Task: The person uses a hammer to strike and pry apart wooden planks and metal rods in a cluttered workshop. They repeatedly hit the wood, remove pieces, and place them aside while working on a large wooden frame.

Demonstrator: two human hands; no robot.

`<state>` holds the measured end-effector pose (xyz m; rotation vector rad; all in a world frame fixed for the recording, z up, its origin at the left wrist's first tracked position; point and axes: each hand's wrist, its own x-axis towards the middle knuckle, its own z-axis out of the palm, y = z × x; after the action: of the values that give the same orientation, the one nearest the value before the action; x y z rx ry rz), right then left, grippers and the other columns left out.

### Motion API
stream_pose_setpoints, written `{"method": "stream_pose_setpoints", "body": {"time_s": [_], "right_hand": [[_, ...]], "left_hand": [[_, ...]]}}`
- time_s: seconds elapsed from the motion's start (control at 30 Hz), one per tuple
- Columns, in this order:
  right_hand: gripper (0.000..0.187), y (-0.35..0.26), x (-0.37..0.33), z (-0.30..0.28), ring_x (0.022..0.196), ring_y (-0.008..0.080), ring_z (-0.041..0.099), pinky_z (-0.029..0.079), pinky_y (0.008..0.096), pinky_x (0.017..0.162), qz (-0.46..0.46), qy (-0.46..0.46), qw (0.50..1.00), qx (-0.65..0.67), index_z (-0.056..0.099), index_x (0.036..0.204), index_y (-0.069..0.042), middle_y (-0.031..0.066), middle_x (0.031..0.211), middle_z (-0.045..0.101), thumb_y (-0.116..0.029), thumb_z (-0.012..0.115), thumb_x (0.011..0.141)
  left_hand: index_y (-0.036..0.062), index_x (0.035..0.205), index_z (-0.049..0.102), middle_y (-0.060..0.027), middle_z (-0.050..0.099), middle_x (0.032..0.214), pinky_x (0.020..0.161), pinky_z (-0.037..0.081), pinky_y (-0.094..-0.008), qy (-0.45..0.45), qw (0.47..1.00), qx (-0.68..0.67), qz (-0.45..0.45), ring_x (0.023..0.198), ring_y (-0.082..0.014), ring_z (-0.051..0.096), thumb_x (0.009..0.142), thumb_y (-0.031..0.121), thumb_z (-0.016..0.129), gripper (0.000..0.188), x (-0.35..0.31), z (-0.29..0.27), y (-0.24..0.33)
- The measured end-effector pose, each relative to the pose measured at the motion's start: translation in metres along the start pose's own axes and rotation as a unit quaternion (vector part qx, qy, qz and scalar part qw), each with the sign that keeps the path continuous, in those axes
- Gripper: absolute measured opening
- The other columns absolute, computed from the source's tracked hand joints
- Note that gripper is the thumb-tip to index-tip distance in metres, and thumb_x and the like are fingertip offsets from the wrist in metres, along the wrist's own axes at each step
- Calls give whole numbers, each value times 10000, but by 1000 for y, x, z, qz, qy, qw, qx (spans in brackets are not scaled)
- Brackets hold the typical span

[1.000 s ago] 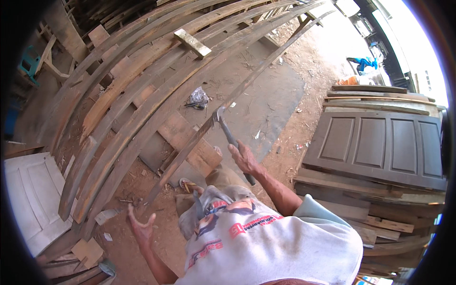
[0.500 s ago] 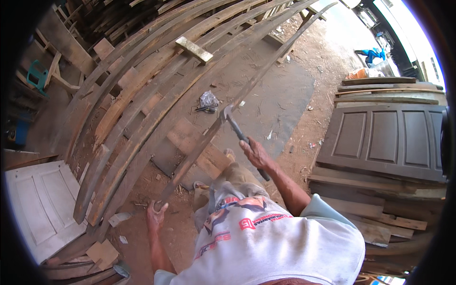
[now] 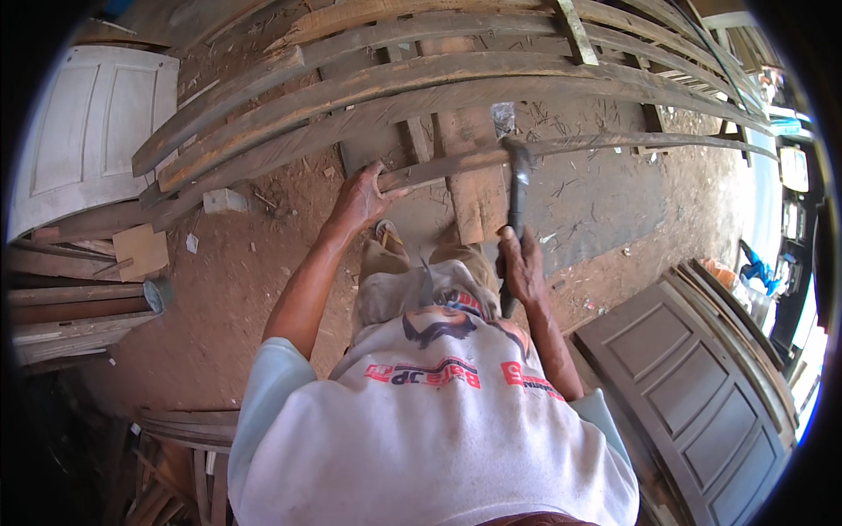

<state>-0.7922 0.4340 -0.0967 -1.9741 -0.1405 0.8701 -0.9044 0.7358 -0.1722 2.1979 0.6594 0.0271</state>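
Left hand grips the left end of a long, curved wooden strip crossing a reddish board between its near and far edges; right hand clasps a dark hammer, its head at the strip, contact unclear. Should the narrow strip twist, the hammer might glance off. Rough-grained beams arc beyond.

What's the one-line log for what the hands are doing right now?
left hand: holding board end | right hand: holding hammer | hammer head: over board | gray door: lower right
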Motion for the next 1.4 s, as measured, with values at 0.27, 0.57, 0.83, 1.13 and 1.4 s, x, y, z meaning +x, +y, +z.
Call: {"method": "stream_pose_setpoints", "body": {"time_s": [0.27,0.57,0.83,1.13,1.4], "right_hand": [[559,-75,-38,30,580,129,516,429,304,532,-160,-1,980,-122,578,1052,14,55,702,548,-544,599,1017],[504,-94,-46,38,567,129,529,445,298,509,-176,-63,974,-127,539,1053,-12,28,727,549,-514,578,1034],[493,-159,-84,38,559,93,514,425,258,486,-190,-64,980,21,565,1015,5,33,699,564,-486,577,1048],[531,-93,-40,41,553,154,541,462,339,502,-149,-49,974,-161,583,1000,-26,28,685,547,-556,553,1028],[387,-172,-82,22,483,103,504,410,255,439,-250,47,961,110,569,942,-31,1,631,525,-396,553,1069]], "left_hand": [[-6,1234,614,-271,710,1067,868,554,-469,-89,992,-62,61,1009,-413,705,870,306,807,517,15,-6,-33],[-27,1193,620,-266,704,1101,882,552,-467,-84,994,-60,41,1047,-419,694,875,313,812,503,10,-3,-27],[-11,1196,641,-269,718,1004,842,564,-470,-40,994,-67,78,978,-420,713,847,343,833,533,9,8,-40],[-3,1208,644,-280,713,992,840,564,-468,-44,997,-33,52,966,-424,710,848,378,819,552,7,4,-31],[25,1220,656,-259,723,1033,870,562,-468,-29,996,-66,46,988,-419,709,852,369,815,528,10,1,-31]]}}
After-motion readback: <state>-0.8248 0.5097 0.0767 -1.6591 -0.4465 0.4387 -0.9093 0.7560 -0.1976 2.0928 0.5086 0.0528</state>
